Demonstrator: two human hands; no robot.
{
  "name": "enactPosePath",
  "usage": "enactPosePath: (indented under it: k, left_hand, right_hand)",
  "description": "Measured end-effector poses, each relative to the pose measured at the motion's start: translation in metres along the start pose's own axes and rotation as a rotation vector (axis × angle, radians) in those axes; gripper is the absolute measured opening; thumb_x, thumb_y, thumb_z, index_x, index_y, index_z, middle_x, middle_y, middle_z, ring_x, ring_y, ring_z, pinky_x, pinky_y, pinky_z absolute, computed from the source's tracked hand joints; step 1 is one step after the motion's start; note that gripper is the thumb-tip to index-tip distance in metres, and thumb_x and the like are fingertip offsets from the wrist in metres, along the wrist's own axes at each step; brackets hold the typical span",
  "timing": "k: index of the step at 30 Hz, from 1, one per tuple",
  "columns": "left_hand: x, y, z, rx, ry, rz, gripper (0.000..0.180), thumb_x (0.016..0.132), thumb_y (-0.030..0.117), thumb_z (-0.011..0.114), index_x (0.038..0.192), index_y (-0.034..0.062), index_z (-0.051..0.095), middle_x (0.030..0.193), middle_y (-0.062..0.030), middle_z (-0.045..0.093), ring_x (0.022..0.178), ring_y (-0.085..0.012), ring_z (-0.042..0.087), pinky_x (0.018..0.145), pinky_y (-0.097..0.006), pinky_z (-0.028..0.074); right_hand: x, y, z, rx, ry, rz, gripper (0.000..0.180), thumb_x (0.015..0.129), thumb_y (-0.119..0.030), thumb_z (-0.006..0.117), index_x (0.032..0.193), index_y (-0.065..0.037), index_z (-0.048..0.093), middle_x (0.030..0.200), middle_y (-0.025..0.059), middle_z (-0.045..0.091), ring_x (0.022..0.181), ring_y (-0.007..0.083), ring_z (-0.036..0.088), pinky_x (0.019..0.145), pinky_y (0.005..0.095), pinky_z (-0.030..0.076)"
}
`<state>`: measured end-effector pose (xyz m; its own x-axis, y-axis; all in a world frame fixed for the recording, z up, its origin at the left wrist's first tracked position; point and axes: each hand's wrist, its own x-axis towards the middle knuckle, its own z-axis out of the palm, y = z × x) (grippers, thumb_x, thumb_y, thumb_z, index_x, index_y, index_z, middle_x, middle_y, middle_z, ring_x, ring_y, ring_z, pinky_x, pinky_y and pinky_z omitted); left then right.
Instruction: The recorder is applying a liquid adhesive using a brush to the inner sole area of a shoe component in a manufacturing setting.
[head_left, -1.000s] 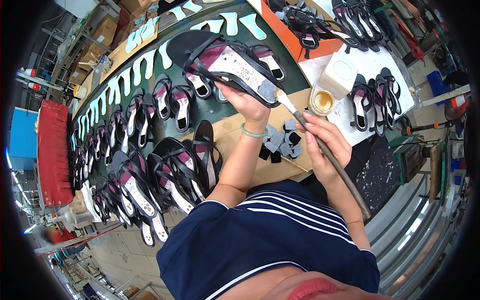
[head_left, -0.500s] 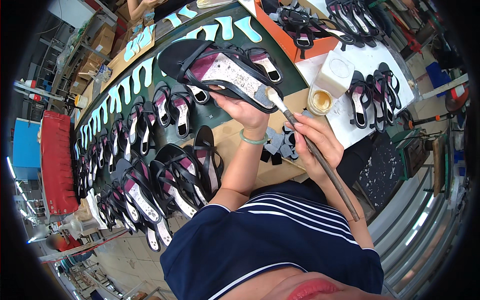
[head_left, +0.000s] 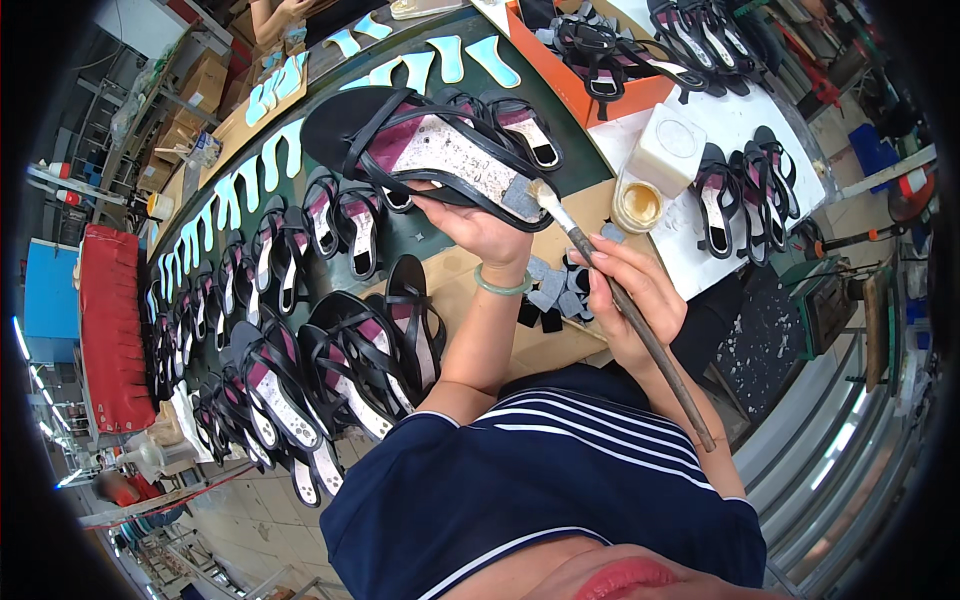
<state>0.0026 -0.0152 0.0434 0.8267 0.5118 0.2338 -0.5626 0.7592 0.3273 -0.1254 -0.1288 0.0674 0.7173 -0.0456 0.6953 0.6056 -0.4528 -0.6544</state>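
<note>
One black sandal (head_left: 440, 152) rests in my left hand (head_left: 485, 235), fingers curled beneath, above the worktop (head_left: 580, 165) inside its near edge; my right hand (head_left: 655, 300) pinches a brush (head_left: 655, 352), bristles (head_left: 541, 193) on the grey heel patch (head_left: 518, 199).

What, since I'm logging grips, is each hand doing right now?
Left hand: holding, from below, a black strappy sandal with a speckled white insole.
Right hand: closed on a long, slim, brown-handled brush with pale bristles.
</note>
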Motion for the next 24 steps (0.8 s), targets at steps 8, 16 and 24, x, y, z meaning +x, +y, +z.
enactPosePath:
  k: [8,16,24]
  left_hand:
    - [0.004,0.000,-0.019,0.002,-0.120,-0.012,0.047,0.104,0.048,0.024,0.141,0.0232,0.038,0.147,-0.0030,0.040,0.134,-0.0244,0.042,0.115,-0.045,0.033]
    - [0.004,0.002,-0.001,-0.076,-0.005,0.006,0.048,0.103,0.050,0.027,0.129,0.0149,0.048,0.132,-0.0046,0.053,0.121,-0.0218,0.054,0.105,-0.040,0.043]
    - [0.006,0.000,-0.002,0.025,-0.053,0.026,0.050,0.103,0.050,0.029,0.133,0.0137,0.047,0.131,-0.0041,0.054,0.119,-0.0209,0.054,0.103,-0.039,0.043]
  right_hand:
    - [0.001,-0.003,0.000,-0.025,0.040,0.011,0.020,0.084,0.005,0.068,0.103,0.009,0.065,0.103,0.0237,0.067,0.086,0.0282,0.072,0.075,0.0328,0.060]
    - [-0.002,-0.003,-0.002,-0.050,0.045,0.024,0.020,0.081,0.003,0.071,0.100,0.009,0.066,0.097,0.0239,0.069,0.083,0.0288,0.072,0.075,0.0332,0.059]
    - [0.001,-0.011,-0.015,0.072,0.036,0.187,0.015,0.086,0.000,0.068,0.098,0.010,0.065,0.084,0.0195,0.071,0.078,0.0251,0.072,0.071,0.0314,0.058]
